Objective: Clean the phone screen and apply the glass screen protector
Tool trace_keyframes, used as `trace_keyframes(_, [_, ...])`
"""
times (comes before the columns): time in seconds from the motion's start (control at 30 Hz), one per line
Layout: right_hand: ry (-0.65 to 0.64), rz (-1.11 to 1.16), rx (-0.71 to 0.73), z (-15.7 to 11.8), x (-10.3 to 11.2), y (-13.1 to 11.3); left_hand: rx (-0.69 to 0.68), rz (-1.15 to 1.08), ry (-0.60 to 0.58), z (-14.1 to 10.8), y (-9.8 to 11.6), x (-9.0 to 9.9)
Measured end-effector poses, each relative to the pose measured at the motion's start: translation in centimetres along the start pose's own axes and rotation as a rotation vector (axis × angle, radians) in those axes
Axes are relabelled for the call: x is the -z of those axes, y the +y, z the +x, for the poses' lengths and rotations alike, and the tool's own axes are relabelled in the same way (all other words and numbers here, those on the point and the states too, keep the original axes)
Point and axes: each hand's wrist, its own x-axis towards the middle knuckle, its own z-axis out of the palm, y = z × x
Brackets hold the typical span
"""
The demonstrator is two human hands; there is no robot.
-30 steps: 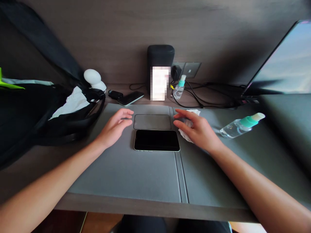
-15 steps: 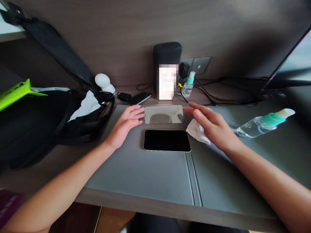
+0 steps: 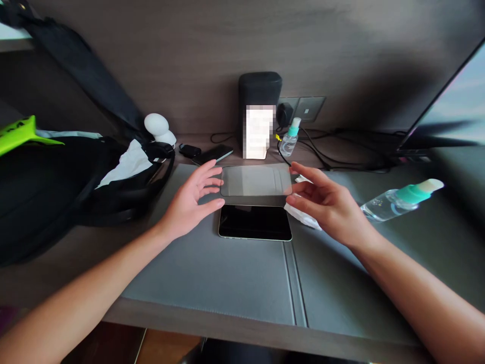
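Observation:
A clear rectangular glass sheet [image 3: 254, 180] is between my two hands, just behind a black-screened phone [image 3: 254, 222] lying flat on the grey desk mat [image 3: 212, 273]. My left hand [image 3: 193, 199] has its fingers spread, the tips by the sheet's left edge and the thumb near the phone's top left corner. At the sheet's right edge are the curved fingers of my right hand [image 3: 329, 205]; whether they grip it is hard to tell. A crumpled white tissue [image 3: 303, 215] lies partly under my right hand.
A spray bottle [image 3: 401, 200] lies tilted at the right, beside a screen [image 3: 450, 96]. Behind stand a black speaker [image 3: 259, 88], a bright blurred panel and a small spray bottle [image 3: 289, 139]. A black bag [image 3: 45, 187] fills the left.
The sheet looks clearer and slightly larger, perhaps lifted. My left thumb has spread toward the phone, and my right fingers have opened around the sheet's right end. The view has shifted slightly.

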Motion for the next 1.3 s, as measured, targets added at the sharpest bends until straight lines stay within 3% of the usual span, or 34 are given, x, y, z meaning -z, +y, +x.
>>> trace_keyframes(0.23, [0.003, -0.057, 0.025, -0.5, 0.5, -0.5, -0.132, 0.101, 0.031, -0.2, 0.2, -0.1])
trace_keyframes(0.47, [-0.03, 0.0, -0.057, -0.5, 1.1, -0.6, -0.217, 0.104, 0.013, 0.1, -0.1, 0.3])
trace_keyframes(0.67, [-0.063, -0.127, -0.089, -0.3, 1.3, -1.0, -0.053, -0.009, 0.022, 0.6, -0.4, 0.6])
trace_keyframes(0.8, [0.011, -0.32, -0.006, -0.2, 1.2, -0.7, 0.104, -0.013, 0.033, 0.8, -0.2, 0.5])
trace_keyframes(1.03, [0.116, -0.48, 0.09, -0.2, 1.0, -0.3, 0.186, -0.07, -0.095, 0.1, 0.7, -0.1])
trace_keyframes(1.17, [0.134, -0.498, 0.096, -0.5, 0.9, -0.8, 0.094, -0.016, -0.127, -0.2, 0.5, 0.1])
trace_keyframes(1.3, [0.172, -0.495, 0.119, -0.9, 0.8, -1.2, -0.168, 0.252, -0.207, -0.4, 0.4, 0.4])
